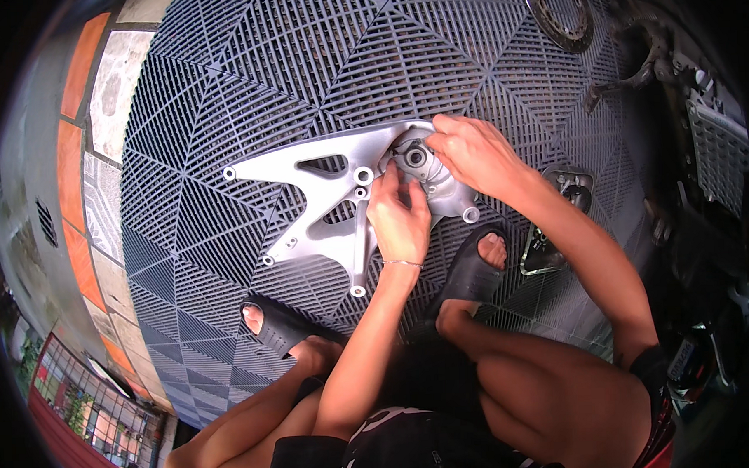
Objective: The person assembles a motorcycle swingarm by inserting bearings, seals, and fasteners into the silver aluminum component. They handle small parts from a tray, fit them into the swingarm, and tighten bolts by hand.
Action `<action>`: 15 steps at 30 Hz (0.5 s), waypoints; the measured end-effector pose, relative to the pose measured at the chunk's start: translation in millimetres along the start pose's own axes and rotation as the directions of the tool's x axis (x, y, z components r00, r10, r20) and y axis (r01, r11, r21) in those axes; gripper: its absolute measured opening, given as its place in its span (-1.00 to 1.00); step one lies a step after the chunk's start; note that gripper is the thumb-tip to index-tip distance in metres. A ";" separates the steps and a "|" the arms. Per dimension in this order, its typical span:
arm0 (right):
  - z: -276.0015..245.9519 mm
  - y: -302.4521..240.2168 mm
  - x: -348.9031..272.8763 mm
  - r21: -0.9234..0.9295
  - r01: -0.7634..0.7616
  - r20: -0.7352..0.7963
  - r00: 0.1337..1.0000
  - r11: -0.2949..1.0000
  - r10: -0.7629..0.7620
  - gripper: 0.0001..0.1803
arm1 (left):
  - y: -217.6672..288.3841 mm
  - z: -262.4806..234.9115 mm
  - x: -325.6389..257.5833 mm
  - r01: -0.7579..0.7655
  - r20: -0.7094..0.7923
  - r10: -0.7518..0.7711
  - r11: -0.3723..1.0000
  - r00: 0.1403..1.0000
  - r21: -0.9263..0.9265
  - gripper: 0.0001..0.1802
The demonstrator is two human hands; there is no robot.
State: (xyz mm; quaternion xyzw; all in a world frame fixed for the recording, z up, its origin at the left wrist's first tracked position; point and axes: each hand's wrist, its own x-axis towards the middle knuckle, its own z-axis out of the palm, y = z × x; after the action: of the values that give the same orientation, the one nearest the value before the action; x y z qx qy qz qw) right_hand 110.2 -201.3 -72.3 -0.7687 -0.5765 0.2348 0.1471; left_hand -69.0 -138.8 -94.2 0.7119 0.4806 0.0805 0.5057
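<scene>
The big silver metal piece with long arms and holes (323, 189) lies on the dark grey slatted floor mat (246, 106), just past the black sandals (280, 326). The left hand (400, 212) has bent fingers over the round part (415, 156) at its wide end, and the right hand (475, 154) bends its fingers at that end's top edge, but they hide what they touch, so nobody can tell if either grips something. A dull metal ring (578, 44) is cut off at the top, dark parts (680, 364) at the right are hard to make out, and the white print (389, 418) on the black shirt is too folded to read.
</scene>
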 end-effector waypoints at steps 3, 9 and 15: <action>0.3 -3.8 -1.0 0.036 -0.017 -0.010 1.000 0.999 0.017 -0.88 | 1.0 -1.5 1.2 0.019 0.020 -0.018 0.999 1.000 -0.045 -0.50; 5.7 -6.8 -2.0 0.041 -0.073 -0.060 0.995 0.996 0.076 -0.87 | -0.1 0.5 -0.4 0.039 0.022 -0.038 0.998 0.999 -0.045 -0.52; 20.1 -3.8 1.3 -0.046 -0.087 -0.091 0.992 0.995 0.082 -0.86 | 2.5 0.6 0.2 0.108 0.041 -0.105 0.990 0.994 -0.092 -0.52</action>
State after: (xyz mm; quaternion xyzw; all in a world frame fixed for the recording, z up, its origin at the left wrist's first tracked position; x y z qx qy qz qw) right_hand 96.8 -199.8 -87.7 -0.8055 -0.5420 0.1918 0.1433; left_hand -67.1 -139.1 -92.6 0.6619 0.5044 0.0633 0.5509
